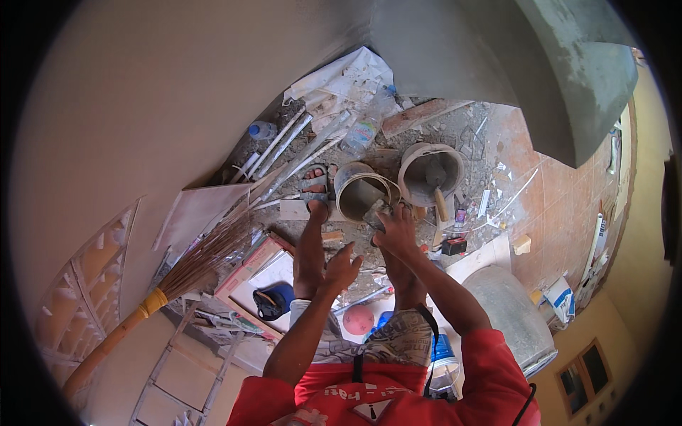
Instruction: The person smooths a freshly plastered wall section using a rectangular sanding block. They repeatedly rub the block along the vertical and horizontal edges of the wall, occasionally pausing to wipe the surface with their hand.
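My right hand (398, 231) is closed around a small grey, blocky thing (376, 213), whose kind I cannot make out. It is at the near right rim of a bucket (344, 177) with grey content inside. My left hand (343, 268) hangs above my legs, fingers apart and holding nothing. Just right of the first bucket stands a second pale bucket (458, 174). A trowel (440, 202) rests in it, its wooden handle over the near rim.
A long broom (153, 302) leans at the left. Strips, plastic bottles (359, 136) and rubble litter the floor ahead. A cardboard box (245, 273) with a dark blue cap (273, 301) lies left of my legs. A large grey tub (508, 312) sits at the right.
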### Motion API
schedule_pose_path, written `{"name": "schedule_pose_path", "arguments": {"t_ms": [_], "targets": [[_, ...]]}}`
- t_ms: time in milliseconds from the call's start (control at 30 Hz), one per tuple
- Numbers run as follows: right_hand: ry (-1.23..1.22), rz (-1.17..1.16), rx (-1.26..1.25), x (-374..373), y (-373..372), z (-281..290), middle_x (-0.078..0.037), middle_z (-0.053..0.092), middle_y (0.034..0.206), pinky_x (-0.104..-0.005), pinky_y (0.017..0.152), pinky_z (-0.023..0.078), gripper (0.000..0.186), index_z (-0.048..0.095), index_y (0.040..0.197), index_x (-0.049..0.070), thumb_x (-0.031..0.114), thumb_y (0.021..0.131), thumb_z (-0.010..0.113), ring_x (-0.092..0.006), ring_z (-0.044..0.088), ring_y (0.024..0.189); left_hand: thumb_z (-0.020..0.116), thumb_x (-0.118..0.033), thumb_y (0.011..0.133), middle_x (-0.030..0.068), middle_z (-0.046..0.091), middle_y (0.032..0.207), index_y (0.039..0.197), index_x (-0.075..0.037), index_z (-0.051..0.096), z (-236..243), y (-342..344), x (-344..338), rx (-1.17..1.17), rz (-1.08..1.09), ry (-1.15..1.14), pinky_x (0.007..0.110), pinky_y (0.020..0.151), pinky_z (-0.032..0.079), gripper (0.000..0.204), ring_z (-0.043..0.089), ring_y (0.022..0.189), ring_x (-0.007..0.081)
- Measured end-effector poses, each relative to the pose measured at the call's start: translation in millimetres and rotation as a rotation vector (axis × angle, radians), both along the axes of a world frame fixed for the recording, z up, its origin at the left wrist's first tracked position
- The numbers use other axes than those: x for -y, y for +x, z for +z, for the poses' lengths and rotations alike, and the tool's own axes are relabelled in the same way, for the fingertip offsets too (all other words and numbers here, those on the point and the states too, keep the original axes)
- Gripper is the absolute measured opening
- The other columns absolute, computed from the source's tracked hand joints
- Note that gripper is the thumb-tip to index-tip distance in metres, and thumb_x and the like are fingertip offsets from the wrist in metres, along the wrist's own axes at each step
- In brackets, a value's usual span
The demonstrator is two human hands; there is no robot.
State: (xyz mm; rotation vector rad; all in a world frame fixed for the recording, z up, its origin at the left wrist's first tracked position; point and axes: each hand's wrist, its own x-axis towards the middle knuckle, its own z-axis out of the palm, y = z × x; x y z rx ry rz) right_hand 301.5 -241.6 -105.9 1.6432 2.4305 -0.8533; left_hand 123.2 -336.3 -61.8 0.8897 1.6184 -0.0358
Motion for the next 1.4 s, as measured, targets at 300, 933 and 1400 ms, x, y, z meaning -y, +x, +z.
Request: {"name": "schedule_pose_path", "arguments": {"t_ms": [300,933,1400], "targets": [[0.211,0.644,0.314,11,-73,-172,-0.014,0.063,0.105,-0.0512,0.088,0.033,0.024,0.076,0.095,0.013,0.024,0.086,0.057,-0.0333,0.049,0.107,0.067,-0.022,0.088,0.0246,0.066,0.112,0.134,0.002,0.052,-33,26,59,0.062,0.037,0.097,0.045,0.094,0.049,0.054,0.064,0.106,0.0382],[-0.283,-0.024,0.031,-34,-16,62,-0.024,0.06,0.104,-0.0545,0.095,0.039,0.055,0.067,0.117,0.008,0.042,0.074,0.07,-0.0427,0.051,0.112,0.062,-0.021,0.093,0.0117,0.067,0.073,0.125,-0.002,0.059,83,-88,-46,-0.024,0.149,0.377,0.037,0.067,0.052,0.038,0.066,0.07,0.0242],[0.16,-0.876,-0.411,-57,-23,288,-0.024,0.055,0.114,-0.0468,0.091,0.044,0.051,0.065,0.124,0.01,0.022,0.075,0.076,-0.0397,0.054,0.106,0.065,-0.029,0.087,0.0215,0.07,0.098,0.125,-0.003,0.059,119,-218,-104,-0.158,-0.149,0.22,0.047,0.083,0.051,0.047,0.068,0.092,0.0392]]}}
